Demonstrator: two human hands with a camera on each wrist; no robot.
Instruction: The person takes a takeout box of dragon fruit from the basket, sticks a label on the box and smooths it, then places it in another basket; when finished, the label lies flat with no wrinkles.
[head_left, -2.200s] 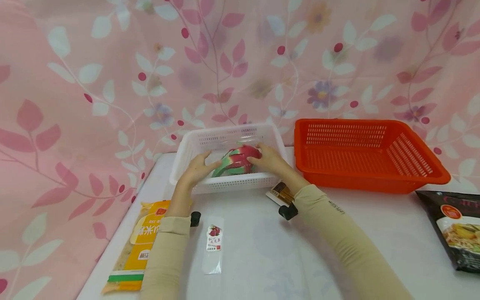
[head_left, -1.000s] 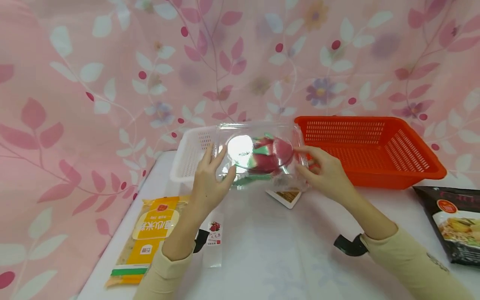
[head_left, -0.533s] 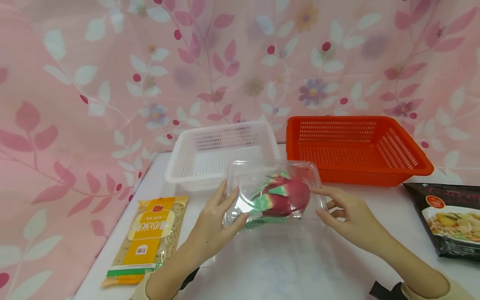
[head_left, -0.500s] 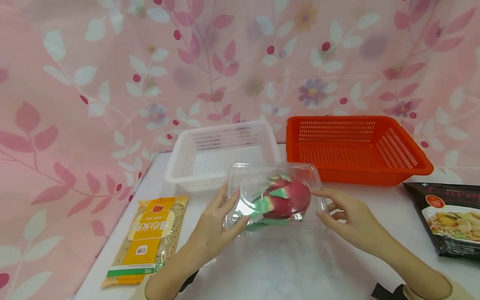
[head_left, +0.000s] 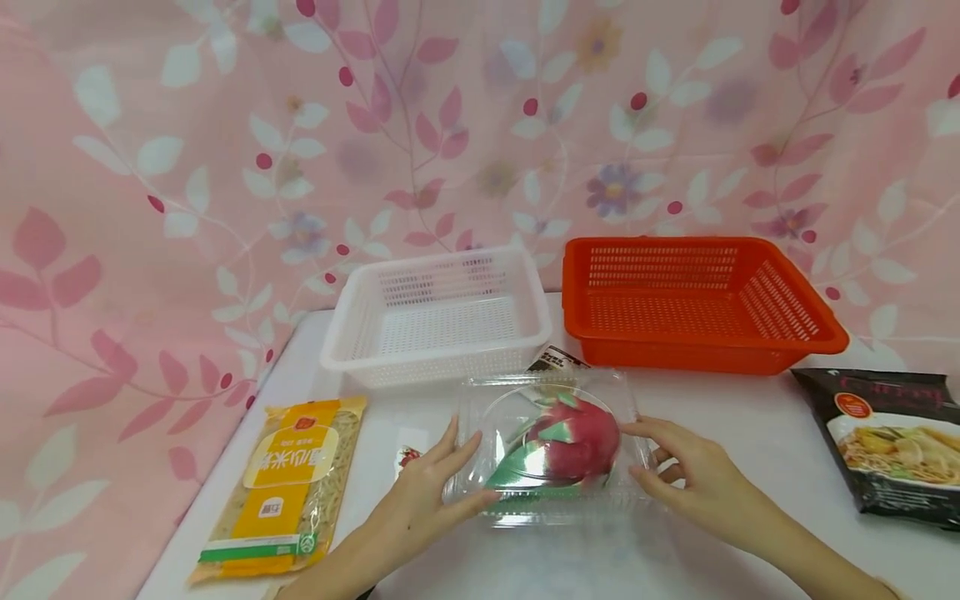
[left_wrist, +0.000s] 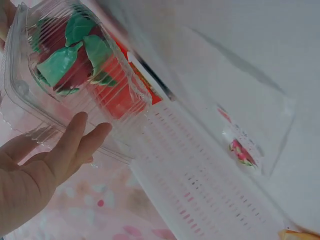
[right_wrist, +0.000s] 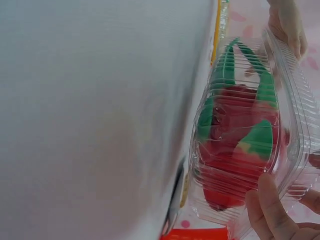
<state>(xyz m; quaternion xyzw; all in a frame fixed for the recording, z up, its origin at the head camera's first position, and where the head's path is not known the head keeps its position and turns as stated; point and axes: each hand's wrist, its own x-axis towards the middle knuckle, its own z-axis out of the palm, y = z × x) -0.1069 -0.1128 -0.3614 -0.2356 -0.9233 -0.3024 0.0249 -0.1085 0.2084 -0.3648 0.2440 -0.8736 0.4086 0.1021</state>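
Observation:
A clear plastic clamshell box (head_left: 555, 517) is held between my two hands, in front of the baskets. Inside lies a red dragon fruit (head_left: 577, 442) with green tips. My left hand (head_left: 423, 500) grips the box's left end, thumb on the near side and fingers along the edge. On the opposite end, my right hand (head_left: 693, 479) pinches the rim between thumb and fingers. The left wrist view shows a gap between the box and the white table, where a dragon fruit label (left_wrist: 243, 151) lies on a clear strip. The right wrist view shows the fruit (right_wrist: 225, 135) through the ribbed wall.
A white basket (head_left: 435, 367) and a red basket (head_left: 705, 354) stand side by side at the back, with a small brown packet (head_left: 555, 358) in front of them. On the left lies a yellow noodle bag (head_left: 281, 483); on the right, a black food packet (head_left: 892, 446).
The hands have lifted the box with the dragon fruit out of the white basket and drawn it towards me. Over the last half second it has come lower and nearer.

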